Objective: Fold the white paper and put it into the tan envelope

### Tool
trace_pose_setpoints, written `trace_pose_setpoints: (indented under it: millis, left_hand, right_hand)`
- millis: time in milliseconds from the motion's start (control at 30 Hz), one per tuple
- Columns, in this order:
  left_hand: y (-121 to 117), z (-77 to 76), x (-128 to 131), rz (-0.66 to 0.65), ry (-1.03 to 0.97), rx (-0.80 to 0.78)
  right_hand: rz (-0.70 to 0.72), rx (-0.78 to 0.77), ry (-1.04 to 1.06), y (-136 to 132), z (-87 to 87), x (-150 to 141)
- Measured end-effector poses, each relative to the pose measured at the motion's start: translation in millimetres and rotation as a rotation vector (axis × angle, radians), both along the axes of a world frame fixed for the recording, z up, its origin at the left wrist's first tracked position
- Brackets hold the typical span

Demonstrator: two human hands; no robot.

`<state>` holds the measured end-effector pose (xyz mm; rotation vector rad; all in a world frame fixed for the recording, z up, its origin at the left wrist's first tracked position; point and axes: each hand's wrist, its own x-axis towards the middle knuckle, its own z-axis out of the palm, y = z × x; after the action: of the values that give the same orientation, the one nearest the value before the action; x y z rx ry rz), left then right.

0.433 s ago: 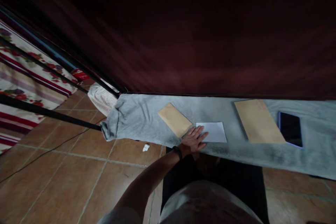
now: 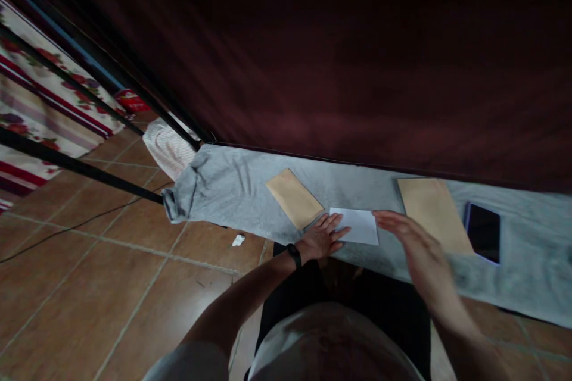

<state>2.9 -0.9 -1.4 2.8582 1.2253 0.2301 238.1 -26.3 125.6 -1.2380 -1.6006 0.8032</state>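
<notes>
Paper (image 2: 356,225), white and folded, lies flat on the grey cloth (image 2: 232,190) covering the table (image 2: 531,286), near its front edge and between two brown envelopes. Left hand (image 2: 322,237) lies flat with fingers spread, fingertips on the paper's left edge and palm on the cloth; it holds nothing, and looks like it's pinning the sheet so it won't slide. Right hand (image 2: 413,237) is open and motion-blurred, hovering at the paper's right corner, empty; can't tell if it touches the sheet. Small envelope (image 2: 294,197) sits angled just left of the paper, its corner close to or under the left fingers. Large envelope (image 2: 432,213) lies just right, partly behind the right hand. Phone (image 2: 482,231), screen dark, sits beside the large envelope's far edge, clear of both hands. Cloth bunches at the table's left end. Tiled floor (image 2: 111,274) below; dark red curtain (image 2: 339,59) behind.
</notes>
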Motion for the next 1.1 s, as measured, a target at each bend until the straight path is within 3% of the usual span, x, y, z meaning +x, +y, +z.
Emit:
trace_pose_setpoints:
  millis: [100,200,267,333,433,600,767,1100]
  left_hand:
    - [0.4,1.7,0.3,-0.015,0.001,0.012]
    - [0.7,3.3,-0.5,-0.028,0.007,0.028]
    - [0.4,4.1,-1.3,-0.027,0.010,0.033]
    - [-0.6,5.0,-1.5,-0.024,0.012,0.030]
    - [-3.0,6.4,2.9,0.010,0.004,0.011]
    - [-2.5,3.9,28.3,0.243,-0.079,-0.019]
    - [3.9,-4.0,53.9,0.313,-0.119,-0.002]
    - [1.5,-9.4,37.2,0.396,-0.116,0.024]
  right_hand:
    - [0.018,-0.016,-0.098,15.2,-50.7,-17.7]
    - [0.088,0.026,-0.350,25.8,-106.3,-32.2]
    - [0.138,0.080,-0.541,28.7,-132.5,-37.2]
    - [0.131,0.129,-0.707,29.4,-147.4,-39.7]
    - [0.080,0.180,-0.867,29.3,-155.6,-41.4]
    - [0.055,0.229,-0.984,28.0,-160.7,-41.7]
    - [0.060,0.264,-1.048,27.1,-163.5,-40.9]
    - [-0.065,0.246,-1.016,29.8,-163.8,-14.0]
